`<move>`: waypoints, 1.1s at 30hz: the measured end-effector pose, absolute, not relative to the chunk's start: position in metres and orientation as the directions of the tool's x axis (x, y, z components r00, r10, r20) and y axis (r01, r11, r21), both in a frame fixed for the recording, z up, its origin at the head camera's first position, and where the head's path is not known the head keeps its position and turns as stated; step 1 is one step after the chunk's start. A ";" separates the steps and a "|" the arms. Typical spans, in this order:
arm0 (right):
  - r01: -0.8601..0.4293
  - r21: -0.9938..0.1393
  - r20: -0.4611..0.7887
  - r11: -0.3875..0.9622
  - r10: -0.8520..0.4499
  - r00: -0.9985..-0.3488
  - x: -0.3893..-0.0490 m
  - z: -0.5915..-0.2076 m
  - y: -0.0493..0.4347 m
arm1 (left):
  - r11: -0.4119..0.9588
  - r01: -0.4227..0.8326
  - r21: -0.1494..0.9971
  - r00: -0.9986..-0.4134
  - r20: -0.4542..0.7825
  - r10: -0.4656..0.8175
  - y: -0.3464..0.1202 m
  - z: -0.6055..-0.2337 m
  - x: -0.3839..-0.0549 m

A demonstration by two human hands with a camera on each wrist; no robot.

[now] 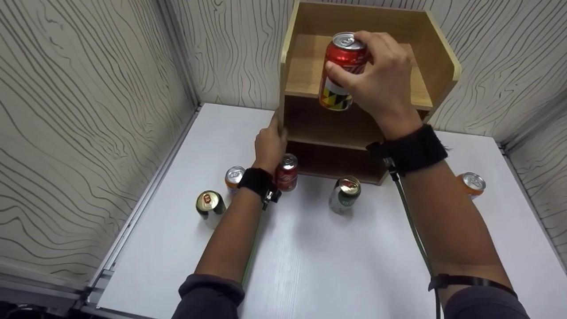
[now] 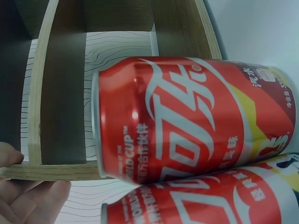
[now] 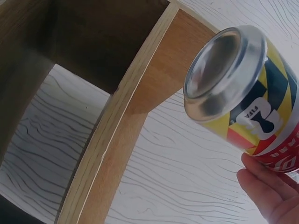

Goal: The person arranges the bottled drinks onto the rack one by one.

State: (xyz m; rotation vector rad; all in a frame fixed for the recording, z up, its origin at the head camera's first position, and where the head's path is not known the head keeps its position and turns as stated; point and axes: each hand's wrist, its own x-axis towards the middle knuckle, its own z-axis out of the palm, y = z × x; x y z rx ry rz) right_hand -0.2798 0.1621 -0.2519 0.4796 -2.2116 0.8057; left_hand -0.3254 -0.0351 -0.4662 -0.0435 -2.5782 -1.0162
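Up in front of the wooden shelf unit's top tier, my right hand (image 1: 385, 73) holds a red cola can (image 1: 339, 57) by its upper part, thumb on the near side and fingers at the rim. In the right wrist view the can's silver base and yellow-black pattern (image 3: 261, 112) face the camera, tilted. Lower left, my left hand (image 1: 268, 144) grips the edge of the side panel of the shelf unit (image 1: 285, 62); in the left wrist view its fingers (image 2: 39, 200) lie against the panel's edge. Beside that wrist stands another red cola can (image 1: 288, 175); two red cans appear close up in the left wrist view.
On the white table (image 1: 301, 274) stand a green-and-white can (image 1: 345, 195) before the shelf, a dark green can (image 1: 210, 206) and an orange can (image 1: 234, 175) at left, and another orange can (image 1: 472, 184) at right. Wood-grain-patterned walls (image 1: 88, 110) enclose the table.
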 end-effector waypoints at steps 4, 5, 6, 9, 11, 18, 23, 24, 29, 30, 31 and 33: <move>-0.540 -0.427 0.727 0.726 -0.080 -0.682 -0.287 -0.249 0.155 | 0.742 0.168 0.649 -0.929 0.356 -0.101 -0.035 -0.466 -0.324; -0.540 -0.428 0.728 0.725 -0.078 -0.681 -0.289 -0.248 0.153 | 0.742 0.171 0.648 -0.929 0.357 -0.098 -0.035 -0.466 -0.324; -0.536 -0.432 0.727 0.725 -0.072 -0.683 -0.291 -0.248 0.152 | 0.743 0.170 0.648 -0.930 0.354 -0.096 -0.035 -0.466 -0.324; -0.518 -0.451 0.712 0.727 -0.057 -0.700 -0.297 -0.248 0.147 | 0.739 0.169 0.653 -0.932 0.350 -0.096 -0.036 -0.467 -0.323; -0.495 -0.483 0.687 0.723 -0.038 -0.726 -0.300 -0.248 0.143 | 0.739 0.168 0.652 -0.931 0.352 -0.099 -0.037 -0.468 -0.323; -0.448 -0.514 0.638 0.732 -0.023 -0.769 -0.312 -0.248 0.131 | 0.751 0.158 0.642 -0.929 0.355 -0.108 -0.039 -0.468 -0.324; -0.422 -0.505 0.623 0.753 -0.020 -0.782 -0.323 -0.247 0.123 | 0.746 0.161 0.646 -0.932 0.349 -0.101 -0.040 -0.469 -0.324; -0.416 -0.508 0.618 0.754 -0.017 -0.786 -0.325 -0.247 0.122 | 0.747 0.160 0.645 -0.931 0.350 -0.102 -0.041 -0.469 -0.324; -0.367 -0.553 0.567 0.748 0.015 -0.824 -0.333 -0.249 0.116 | 0.759 0.160 0.632 -0.925 0.364 -0.108 -0.042 -0.472 -0.324; -0.359 -0.560 0.558 0.747 0.020 -0.829 -0.335 -0.249 0.116 | 0.760 0.160 0.630 -0.923 0.368 -0.110 -0.042 -0.473 -0.324; -0.352 -0.563 0.551 0.748 0.022 -0.834 -0.336 -0.250 0.115 | 0.761 0.162 0.628 -0.922 0.371 -0.109 -0.042 -0.473 -0.324; -0.345 -0.560 0.547 0.754 0.023 -0.837 -0.339 -0.250 0.115 | 0.760 0.166 0.629 -0.921 0.374 -0.108 -0.042 -0.473 -0.324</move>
